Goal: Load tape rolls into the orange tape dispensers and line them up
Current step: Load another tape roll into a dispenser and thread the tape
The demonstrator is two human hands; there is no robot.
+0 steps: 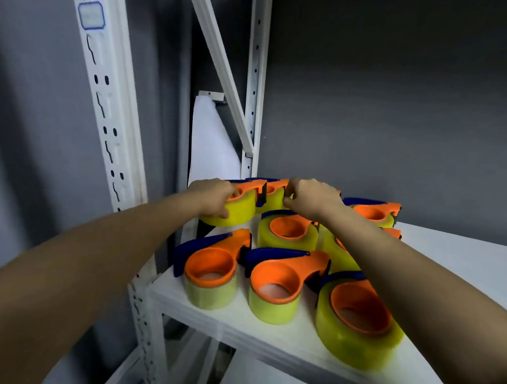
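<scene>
From the head camera, both bare arms reach forward over a white shelf set in a white metal rack against a grey wall.

The left hand grips a loaded orange tape dispenser at the back left corner. Its fingers curl over the top into the orange hub and the thumb presses the yellowish roll from the near side. This dispenser overhangs the left edge of the shelf and sits tilted.

The right hand is at the back row too, its fingers curled down onto a second dispenser just beside the first. The hand covers most of the contact, so I cannot tell for certain whether it clasps it or only touches it.

The other loaded dispensers stand close together on the shelf. In the front row are a front-left one, a middle one and a larger-looking front-right one, each with a blue blade guard pointing left. Behind them is a centre dispenser. Another stands at the back right, beyond the right forearm.
</scene>
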